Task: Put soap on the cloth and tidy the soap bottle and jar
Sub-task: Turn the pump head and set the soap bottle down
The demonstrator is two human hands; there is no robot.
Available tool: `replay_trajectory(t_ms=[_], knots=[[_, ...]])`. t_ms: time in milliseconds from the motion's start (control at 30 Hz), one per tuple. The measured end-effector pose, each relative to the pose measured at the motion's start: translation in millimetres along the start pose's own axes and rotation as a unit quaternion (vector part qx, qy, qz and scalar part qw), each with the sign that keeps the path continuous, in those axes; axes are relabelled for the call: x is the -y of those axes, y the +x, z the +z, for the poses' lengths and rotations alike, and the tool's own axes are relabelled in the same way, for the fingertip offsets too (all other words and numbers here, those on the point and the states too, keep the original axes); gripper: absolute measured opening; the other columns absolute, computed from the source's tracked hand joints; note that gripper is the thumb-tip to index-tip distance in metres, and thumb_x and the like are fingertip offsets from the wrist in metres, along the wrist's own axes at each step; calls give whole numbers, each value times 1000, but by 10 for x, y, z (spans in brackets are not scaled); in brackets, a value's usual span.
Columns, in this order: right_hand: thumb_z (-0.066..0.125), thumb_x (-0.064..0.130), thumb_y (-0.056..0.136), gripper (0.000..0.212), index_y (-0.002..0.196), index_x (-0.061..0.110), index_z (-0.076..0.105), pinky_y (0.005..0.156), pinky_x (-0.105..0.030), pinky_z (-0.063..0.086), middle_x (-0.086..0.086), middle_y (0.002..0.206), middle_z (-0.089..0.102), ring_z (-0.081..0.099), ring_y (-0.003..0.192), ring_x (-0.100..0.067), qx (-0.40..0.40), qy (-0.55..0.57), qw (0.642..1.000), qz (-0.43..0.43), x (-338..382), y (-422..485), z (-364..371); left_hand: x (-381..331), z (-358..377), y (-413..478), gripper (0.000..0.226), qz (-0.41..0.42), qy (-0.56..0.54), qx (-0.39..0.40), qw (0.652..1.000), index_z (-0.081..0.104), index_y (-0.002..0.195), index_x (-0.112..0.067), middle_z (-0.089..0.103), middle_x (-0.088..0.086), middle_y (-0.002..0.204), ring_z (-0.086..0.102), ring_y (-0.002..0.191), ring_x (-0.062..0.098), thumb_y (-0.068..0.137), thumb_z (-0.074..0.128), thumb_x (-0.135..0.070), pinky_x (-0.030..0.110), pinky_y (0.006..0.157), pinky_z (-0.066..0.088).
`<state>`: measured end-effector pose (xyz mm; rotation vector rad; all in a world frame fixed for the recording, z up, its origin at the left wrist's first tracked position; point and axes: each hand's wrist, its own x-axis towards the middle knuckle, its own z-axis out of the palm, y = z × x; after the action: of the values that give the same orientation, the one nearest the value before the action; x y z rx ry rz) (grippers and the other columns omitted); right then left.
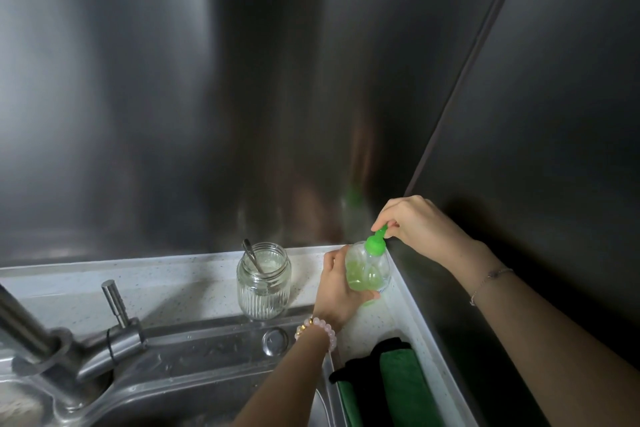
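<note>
A clear soap bottle (371, 274) with green liquid stands in the back right corner of the counter. My left hand (337, 291) is wrapped around its body. My right hand (414, 222) pinches the green pump top (376, 242) from above. A ribbed glass jar (264, 282) with a metal spoon (252, 258) inside stands open on the ledge to the left of the bottle. A green and black cloth (388, 381) lies folded on the counter strip to the right of the sink, below the bottle.
A steel sink (194, 371) fills the lower left, with a faucet (41, 333) and its lever (116, 302) at the left. A round steel cap (275, 340) sits on the sink rim. Steel walls (242, 80) rise behind and to the right.
</note>
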<state>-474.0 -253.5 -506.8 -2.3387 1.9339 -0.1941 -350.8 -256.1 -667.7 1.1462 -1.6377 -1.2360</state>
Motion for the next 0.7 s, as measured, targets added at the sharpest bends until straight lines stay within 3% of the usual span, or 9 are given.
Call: replay_trajectory(t_ms=[100,233,300,433,567,700], knots=[[61,2,82,25,98,17,74,82,-37,54,-2,103,68,63,80,-17,1,0,1000,13,6,13,10,-17,0,-2,85,-3,-3,1,1000,41,130,-23,34,-7,119,48,110,10,57,83,-15,20,101,40],[61,7,83,25,103,18,72,84,-38,52,-5,105,68,64,88,-24,6,-10,1000,25,23,17,20,-16,4,-6,85,-6,-10,-3,1000,41,132,-23,33,-7,120,46,108,7,58,83,-13,4,90,34],[62,12,84,24,105,18,72,85,-37,52,-6,106,68,63,93,-28,4,-9,999,34,38,15,16,-20,6,-7,86,-5,-8,-4,1000,41,132,-22,33,-6,121,46,107,6,58,83,-14,5,90,33],[62,15,84,23,104,21,72,83,-36,52,-5,105,68,63,92,-27,0,-9,999,43,45,7,26,-30,11,-15,84,-10,-14,-6,1000,42,131,-23,33,-7,120,45,107,4,58,83,-13,-4,83,31],[63,15,83,23,102,22,72,83,-37,53,-4,104,68,63,91,-27,-2,-10,999,51,49,21,35,-36,14,-20,85,-9,-9,-10,1000,40,132,-22,32,-9,120,44,109,5,59,83,-14,0,86,29],[61,15,85,20,100,23,71,81,-39,54,-3,104,67,63,88,-26,-9,-14,999,43,59,-7,59,-51,20,-45,84,-3,5,-15,1000,38,133,-24,32,-11,123,42,111,2,61,81,-19,13,97,35]])
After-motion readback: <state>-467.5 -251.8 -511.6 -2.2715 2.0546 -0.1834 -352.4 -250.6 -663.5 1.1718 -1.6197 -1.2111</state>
